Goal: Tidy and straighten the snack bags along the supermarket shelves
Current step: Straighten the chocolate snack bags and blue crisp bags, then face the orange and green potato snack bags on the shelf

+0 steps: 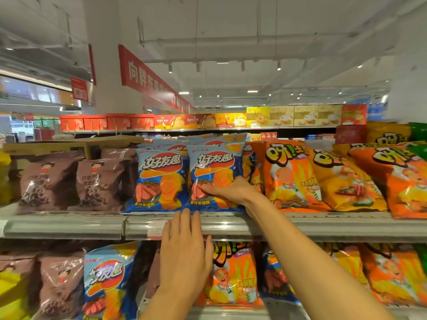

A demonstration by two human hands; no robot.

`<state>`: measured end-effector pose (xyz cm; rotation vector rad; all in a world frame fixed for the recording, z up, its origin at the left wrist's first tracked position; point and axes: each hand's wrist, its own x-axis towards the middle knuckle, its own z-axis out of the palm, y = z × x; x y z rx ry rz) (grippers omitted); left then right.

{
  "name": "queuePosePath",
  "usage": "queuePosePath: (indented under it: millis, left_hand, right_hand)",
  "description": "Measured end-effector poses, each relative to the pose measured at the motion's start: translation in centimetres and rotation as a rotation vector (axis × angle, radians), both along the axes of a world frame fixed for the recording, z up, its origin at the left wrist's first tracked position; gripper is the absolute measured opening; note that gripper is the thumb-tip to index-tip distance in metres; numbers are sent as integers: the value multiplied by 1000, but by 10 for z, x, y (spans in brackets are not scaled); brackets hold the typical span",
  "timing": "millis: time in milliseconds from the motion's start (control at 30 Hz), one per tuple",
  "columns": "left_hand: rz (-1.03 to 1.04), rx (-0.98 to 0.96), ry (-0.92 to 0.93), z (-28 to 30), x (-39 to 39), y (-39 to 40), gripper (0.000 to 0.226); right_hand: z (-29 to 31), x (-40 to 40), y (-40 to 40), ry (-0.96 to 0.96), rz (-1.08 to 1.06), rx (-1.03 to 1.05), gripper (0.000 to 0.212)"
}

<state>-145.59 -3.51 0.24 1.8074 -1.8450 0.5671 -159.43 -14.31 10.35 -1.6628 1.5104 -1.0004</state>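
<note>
Two blue chip bags stand upright side by side on the upper shelf [300, 225]. My right hand [227, 189] presses its fingers flat against the front of the right blue chip bag [213, 167]. The left blue chip bag [159, 179] stands free beside it. My left hand [184, 248] is raised below them, fingers spread and nearly straight, fingertips at the shelf's front rail under the seam between the two bags. It holds nothing.
Brown snack bags [99, 181] stand to the left, and orange bags [291, 176] lean to the right on the same shelf. The lower shelf holds a tilted blue bag [106, 280], brown bags and orange bags [233, 280]. Boxes line a far shelf.
</note>
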Motion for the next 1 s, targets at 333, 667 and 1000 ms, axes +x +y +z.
queuePosePath:
  millis: [333,667,1000]
  left_hand:
    - [-407,-338,416,-8,-47,-16,40]
    - [-678,-335,596,32,-219,-19,22]
    - [-344,-110,731,86,-345,-51,48]
  right_hand:
    - [-25,-64,54,-61,-49,-354,65]
    - [-31,-277,95,-379,-237,-418,11]
    - [-21,-456,87,-21,-499,-584,37]
